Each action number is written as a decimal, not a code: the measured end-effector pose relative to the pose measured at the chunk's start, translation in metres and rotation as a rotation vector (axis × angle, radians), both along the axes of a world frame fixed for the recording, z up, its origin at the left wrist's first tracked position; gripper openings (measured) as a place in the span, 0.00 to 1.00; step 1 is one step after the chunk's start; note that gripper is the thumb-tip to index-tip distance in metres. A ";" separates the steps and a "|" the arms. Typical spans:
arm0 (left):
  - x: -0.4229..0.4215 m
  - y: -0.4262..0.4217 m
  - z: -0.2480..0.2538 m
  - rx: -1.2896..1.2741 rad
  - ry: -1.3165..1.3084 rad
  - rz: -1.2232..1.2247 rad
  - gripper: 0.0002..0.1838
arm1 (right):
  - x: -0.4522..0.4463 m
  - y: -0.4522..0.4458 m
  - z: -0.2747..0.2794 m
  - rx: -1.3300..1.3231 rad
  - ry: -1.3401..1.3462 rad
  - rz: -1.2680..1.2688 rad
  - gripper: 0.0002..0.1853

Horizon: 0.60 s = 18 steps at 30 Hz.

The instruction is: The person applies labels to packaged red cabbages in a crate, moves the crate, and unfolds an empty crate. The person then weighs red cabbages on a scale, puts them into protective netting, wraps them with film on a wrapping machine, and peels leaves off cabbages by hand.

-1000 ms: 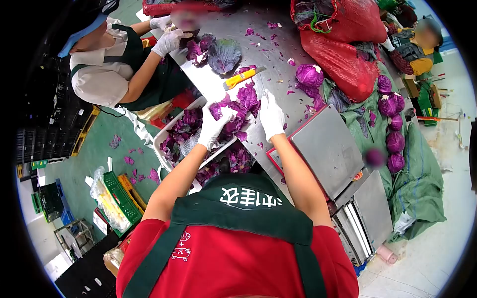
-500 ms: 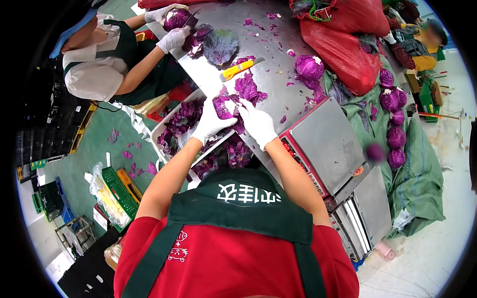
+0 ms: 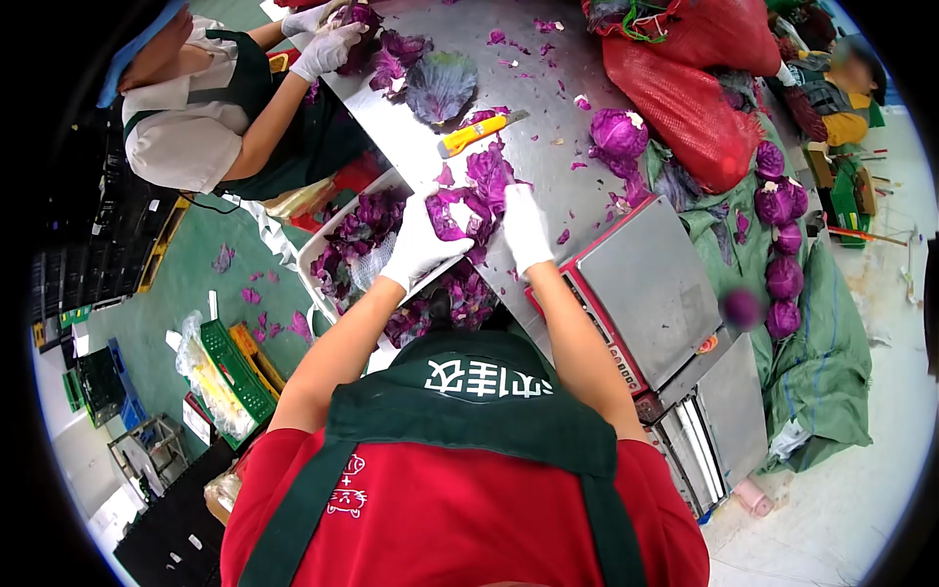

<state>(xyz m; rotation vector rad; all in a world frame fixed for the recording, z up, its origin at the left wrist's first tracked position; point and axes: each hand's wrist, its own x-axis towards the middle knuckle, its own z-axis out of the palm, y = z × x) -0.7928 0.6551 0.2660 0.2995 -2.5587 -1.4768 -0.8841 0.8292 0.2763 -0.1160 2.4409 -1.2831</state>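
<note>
A purple cabbage (image 3: 452, 217) with a pale cut stem end is held by my gloved left hand (image 3: 417, 245), fingers wrapped round its left side. To its right is my gloved right hand (image 3: 525, 230), fingers closed, at the edge of a purple leaf; what it grips is too small to make out. Loose purple leaves (image 3: 489, 174) lie just beyond the cabbage. Farther up the metal table (image 3: 533, 78) rests a yellow cutter (image 3: 474, 134), blade pointing right. Below my left hand stands a white bin (image 3: 318, 284) of purple leaves.
A scale (image 3: 646, 293) stands right of my right hand. Beyond it lie red mesh sacks (image 3: 675, 108) and several cabbages (image 3: 785, 279) on green sacks. At the upper left, a co-worker's gloved hands (image 3: 328, 49) hold a cabbage. Another person is at the upper right.
My right hand has moved right, away from the cabbage's top, while my left hand still holds the cabbage. The co-worker's hands and cabbage have shifted slightly.
</note>
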 end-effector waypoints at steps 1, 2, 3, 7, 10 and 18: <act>0.002 0.001 -0.001 -0.018 0.049 0.002 0.54 | -0.013 0.003 0.001 0.169 -0.062 -0.012 0.23; 0.002 0.003 -0.002 0.020 0.042 0.017 0.54 | -0.016 0.003 0.006 0.171 -0.028 -0.003 0.22; 0.000 0.001 -0.003 0.190 0.004 0.036 0.54 | -0.017 0.002 0.013 0.172 0.003 -0.003 0.22; -0.002 -0.007 -0.004 0.423 -0.091 0.067 0.53 | -0.013 -0.002 0.003 -0.307 -0.091 -0.163 0.28; -0.001 -0.008 -0.005 0.382 -0.108 0.051 0.54 | 0.013 -0.012 -0.001 -0.236 -0.252 -0.210 0.42; -0.029 -0.005 0.045 0.031 -0.066 0.011 0.44 | 0.012 -0.015 -0.024 -0.202 -0.147 -0.140 0.26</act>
